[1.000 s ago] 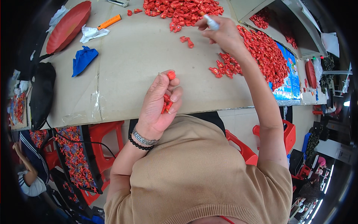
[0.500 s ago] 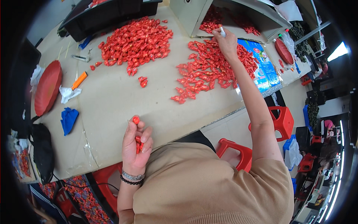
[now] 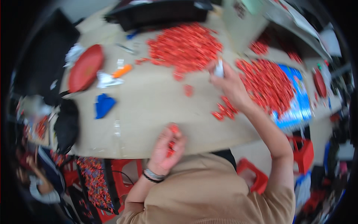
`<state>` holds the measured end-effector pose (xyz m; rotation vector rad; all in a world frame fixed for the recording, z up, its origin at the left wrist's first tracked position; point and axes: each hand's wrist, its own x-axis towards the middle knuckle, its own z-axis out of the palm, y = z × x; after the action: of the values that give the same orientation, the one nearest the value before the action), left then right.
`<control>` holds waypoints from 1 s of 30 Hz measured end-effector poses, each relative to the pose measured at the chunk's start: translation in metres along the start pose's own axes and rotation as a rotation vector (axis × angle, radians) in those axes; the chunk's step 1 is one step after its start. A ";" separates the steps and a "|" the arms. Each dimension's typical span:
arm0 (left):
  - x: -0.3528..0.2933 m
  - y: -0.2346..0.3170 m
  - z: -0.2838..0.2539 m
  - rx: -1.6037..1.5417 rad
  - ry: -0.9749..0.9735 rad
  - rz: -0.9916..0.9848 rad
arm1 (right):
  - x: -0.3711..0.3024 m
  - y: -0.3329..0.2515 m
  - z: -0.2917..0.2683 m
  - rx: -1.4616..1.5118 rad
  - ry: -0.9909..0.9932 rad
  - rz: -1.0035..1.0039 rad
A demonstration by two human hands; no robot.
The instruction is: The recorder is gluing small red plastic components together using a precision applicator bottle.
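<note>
Above the table's near edge, my left hand (image 3: 167, 147) is closed around several small red glossy pieces. One red piece (image 3: 173, 128) sticks up at its fingertips. My right hand (image 3: 229, 82) grips a white pen-like tube (image 3: 219, 69) with an orange-brown tip, held upright over the table. Motion blurs that hand, and the tube's exact kind is unclear. It is between a large heap of red pieces (image 3: 186, 46) and a second, spread-out heap (image 3: 266, 86). A few loose red pieces (image 3: 225, 110) lie just below my right wrist.
A black bin (image 3: 160, 16) stands at the back, beside a pale open-fronted box (image 3: 246, 28). On the left are a red plate (image 3: 86, 69), an orange-handled tool (image 3: 122, 71), a blue scrap (image 3: 104, 105) and a black bag (image 3: 67, 125). Red stools (image 3: 253, 175) stand below the table edge.
My right hand has drawn back from the box toward me and left, still holding the white tube. My left hand keeps its red pieces. The whole view has shifted, moving the table rightward in it.
</note>
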<state>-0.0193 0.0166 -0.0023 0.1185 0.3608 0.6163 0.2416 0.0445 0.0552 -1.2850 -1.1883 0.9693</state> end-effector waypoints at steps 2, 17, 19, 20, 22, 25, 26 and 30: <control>-0.001 -0.004 -0.009 0.042 -0.056 0.022 | 0.009 -0.002 0.023 0.010 -0.151 0.068; 0.006 -0.010 -0.025 0.001 -0.397 -0.028 | 0.066 0.022 0.120 -0.135 -0.393 0.188; 0.008 -0.009 -0.025 0.009 -0.431 -0.037 | 0.069 0.019 0.118 -0.147 -0.429 0.231; 0.009 -0.009 -0.025 0.006 -0.442 -0.049 | 0.068 0.020 0.116 -0.107 -0.424 0.203; 0.009 -0.009 -0.024 -0.003 -0.451 -0.051 | 0.069 0.021 0.110 -0.029 -0.417 0.188; 0.007 -0.011 -0.025 0.045 -0.379 -0.027 | 0.068 0.021 0.105 0.006 -0.397 0.097; 0.006 -0.013 -0.029 0.070 -0.380 0.004 | 0.067 0.024 0.106 -0.023 -0.382 0.062; 0.009 -0.013 -0.030 0.096 -0.439 -0.048 | 0.046 0.007 0.065 -0.160 -0.230 -0.180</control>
<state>-0.0165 0.0116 -0.0355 0.3294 -0.0318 0.5085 0.1860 0.1013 0.0469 -1.1882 -1.5587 0.9217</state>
